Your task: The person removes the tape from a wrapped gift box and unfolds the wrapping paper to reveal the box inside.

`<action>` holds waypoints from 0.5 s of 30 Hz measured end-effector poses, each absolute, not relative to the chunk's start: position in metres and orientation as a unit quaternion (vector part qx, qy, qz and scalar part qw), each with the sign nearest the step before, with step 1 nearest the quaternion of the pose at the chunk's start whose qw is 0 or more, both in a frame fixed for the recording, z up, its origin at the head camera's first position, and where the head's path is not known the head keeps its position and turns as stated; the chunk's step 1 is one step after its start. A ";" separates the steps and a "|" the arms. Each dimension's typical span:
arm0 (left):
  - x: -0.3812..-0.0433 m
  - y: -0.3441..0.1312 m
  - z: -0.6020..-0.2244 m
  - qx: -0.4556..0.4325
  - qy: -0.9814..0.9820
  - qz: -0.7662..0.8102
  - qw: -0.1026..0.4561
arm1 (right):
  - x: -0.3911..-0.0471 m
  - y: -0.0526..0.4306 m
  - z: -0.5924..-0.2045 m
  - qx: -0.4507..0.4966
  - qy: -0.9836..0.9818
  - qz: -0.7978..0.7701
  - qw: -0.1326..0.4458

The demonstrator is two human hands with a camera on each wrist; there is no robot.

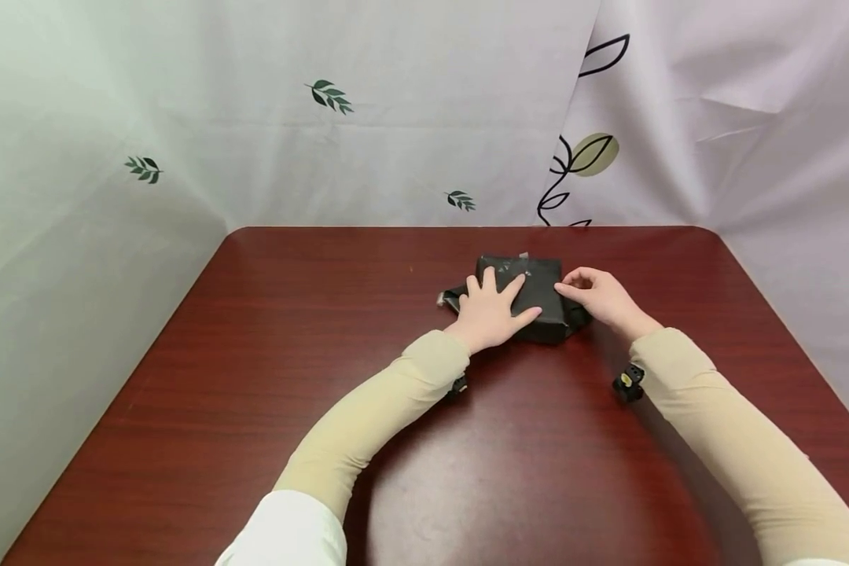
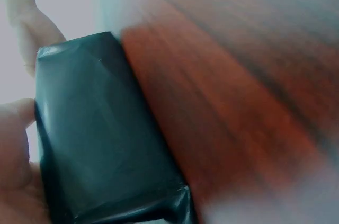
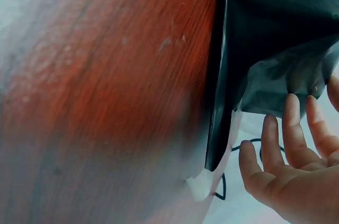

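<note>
A box-shaped package (image 1: 542, 281), wrapped in shiny black sheet material, lies near the far side of the table. My left hand (image 1: 486, 313) rests on its top with fingers spread. The left wrist view shows the long near side of the package (image 2: 100, 134) beside the left thumb. At the package's right end is my right hand (image 1: 600, 297), thumb and forefinger close to the top edge. In the right wrist view the right hand's (image 3: 296, 166) fingers are extended, fingertips right at the folded end of the wrapping (image 3: 278, 83).
The dark red wooden table (image 1: 290, 330) has rounded far corners. White cloth (image 1: 396, 141) with leaf prints hangs behind it and along the sides. A whitish tab (image 3: 200, 184) sticks out at the flap's tip. A small black camera (image 1: 628, 383) is on the right wrist.
</note>
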State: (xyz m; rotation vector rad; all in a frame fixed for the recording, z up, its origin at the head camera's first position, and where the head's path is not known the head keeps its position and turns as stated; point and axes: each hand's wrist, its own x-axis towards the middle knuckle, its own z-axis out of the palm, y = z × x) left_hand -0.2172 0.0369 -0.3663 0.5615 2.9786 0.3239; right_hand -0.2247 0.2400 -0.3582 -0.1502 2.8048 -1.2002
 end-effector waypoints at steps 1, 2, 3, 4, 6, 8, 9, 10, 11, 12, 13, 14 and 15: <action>-0.219 0.034 -0.365 0.190 0.974 0.117 0.050 | -0.225 0.239 -0.358 -0.049 0.918 -0.392 0.039; -0.220 0.032 -0.365 0.195 0.970 0.134 0.054 | -0.226 0.238 -0.359 -0.049 0.917 -0.395 0.037; -0.222 0.029 -0.364 0.199 0.966 0.153 0.059 | -0.226 0.238 -0.359 -0.048 0.915 -0.398 0.037; -0.223 0.025 -0.364 0.203 0.963 0.168 0.063 | -0.226 0.237 -0.359 -0.047 0.914 -0.401 0.038; -0.227 0.018 -0.363 0.210 0.952 0.208 0.073 | -0.226 0.236 -0.359 -0.042 0.912 -0.406 0.046; -0.230 0.010 -0.363 0.217 0.942 0.244 0.077 | -0.226 0.235 -0.358 -0.038 0.908 -0.414 0.055; -0.231 0.007 -0.363 0.222 0.938 0.256 0.074 | -0.226 0.235 -0.358 -0.038 0.907 -0.415 0.057; -0.233 0.004 -0.364 0.229 0.934 0.264 0.071 | -0.227 0.234 -0.357 -0.040 0.907 -0.415 0.059; -0.235 0.001 -0.363 0.235 0.929 0.276 0.070 | -0.228 0.233 -0.356 -0.043 0.907 -0.415 0.062; -0.237 -0.001 -0.363 0.241 0.926 0.282 0.067 | -0.229 0.232 -0.355 -0.047 0.907 -0.414 0.063; -0.238 -0.004 -0.362 0.244 0.924 0.287 0.065 | -0.230 0.231 -0.354 -0.052 0.908 -0.410 0.065; -0.240 -0.006 -0.362 0.245 0.923 0.289 0.063 | -0.230 0.230 -0.353 -0.056 0.909 -0.407 0.067; -0.242 -0.008 -0.362 0.248 0.921 0.293 0.063 | -0.232 0.229 -0.353 -0.060 0.911 -0.403 0.067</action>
